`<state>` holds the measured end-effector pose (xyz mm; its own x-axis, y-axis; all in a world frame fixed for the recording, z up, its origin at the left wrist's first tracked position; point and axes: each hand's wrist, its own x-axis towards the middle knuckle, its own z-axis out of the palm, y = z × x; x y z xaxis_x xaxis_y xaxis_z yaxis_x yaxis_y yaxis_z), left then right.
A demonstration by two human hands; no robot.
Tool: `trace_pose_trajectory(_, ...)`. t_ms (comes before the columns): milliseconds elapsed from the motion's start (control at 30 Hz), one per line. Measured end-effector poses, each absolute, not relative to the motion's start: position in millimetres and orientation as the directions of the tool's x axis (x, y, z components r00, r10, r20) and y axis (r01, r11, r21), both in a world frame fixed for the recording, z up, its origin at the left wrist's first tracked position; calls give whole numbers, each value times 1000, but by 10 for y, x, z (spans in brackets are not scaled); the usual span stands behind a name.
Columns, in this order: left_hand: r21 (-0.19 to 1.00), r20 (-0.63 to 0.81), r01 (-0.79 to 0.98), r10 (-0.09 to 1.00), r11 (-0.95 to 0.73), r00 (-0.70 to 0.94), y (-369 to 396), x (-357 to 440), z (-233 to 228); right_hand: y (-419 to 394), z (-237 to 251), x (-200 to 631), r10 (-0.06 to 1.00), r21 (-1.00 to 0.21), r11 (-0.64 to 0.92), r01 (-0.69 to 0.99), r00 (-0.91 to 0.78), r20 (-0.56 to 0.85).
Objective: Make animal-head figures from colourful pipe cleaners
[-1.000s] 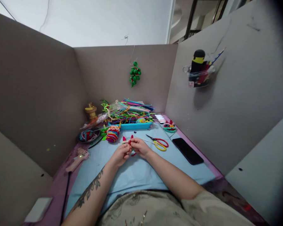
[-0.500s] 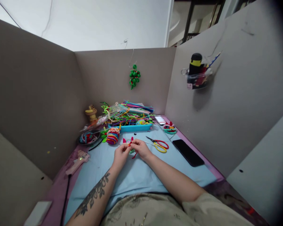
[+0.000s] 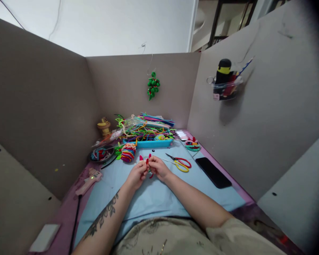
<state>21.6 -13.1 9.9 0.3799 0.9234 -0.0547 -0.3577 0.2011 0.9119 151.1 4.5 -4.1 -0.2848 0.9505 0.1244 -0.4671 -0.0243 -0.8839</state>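
Both my hands meet over the middle of the light blue cloth. My left hand (image 3: 137, 174) has its fingers closed in a pinch on a small red pipe-cleaner piece (image 3: 147, 161). Closed on the same piece from the other side is my right hand (image 3: 158, 168). Pink-red fuzzy tips (image 3: 141, 158) stick up just beyond the fingers, and a red end hangs below; the fingers cover most of the work. To the right lie scissors (image 3: 178, 164) with one red and one yellow handle, blades slightly apart.
A blue tray (image 3: 154, 144) heaped with pipe cleaners stands at the back, a striped bundle (image 3: 128, 153) before it. A glue gun (image 3: 89, 182) lies left, a black phone (image 3: 213, 173) right. Grey partitions (image 3: 138, 88) enclose the table; a cup of tools (image 3: 227, 90) hangs on the right one.
My left hand has turned slightly and its fingers have curled in more. The red piece now shows upright between the fingertips. The whole view has shifted a little.
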Motion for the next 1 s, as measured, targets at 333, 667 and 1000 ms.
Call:
trace_pose_trajectory(333, 822, -180, -386, 835, 418, 521, -122, 153, 104, 26, 0, 1554, 911, -883, -130, -451, -406, 73)
trace_pose_trajectory(667, 981, 71, -195, 964, -21, 255, -162, 275, 76, 60, -66, 1491, 972, -905, 86, -417, -164, 168)
trace_pose_trajectory(1000, 989, 113, -106, 988, -102, 109, -99, 231, 10, 67, -72, 1498, 965, -908, 75, -411, -199, 169)
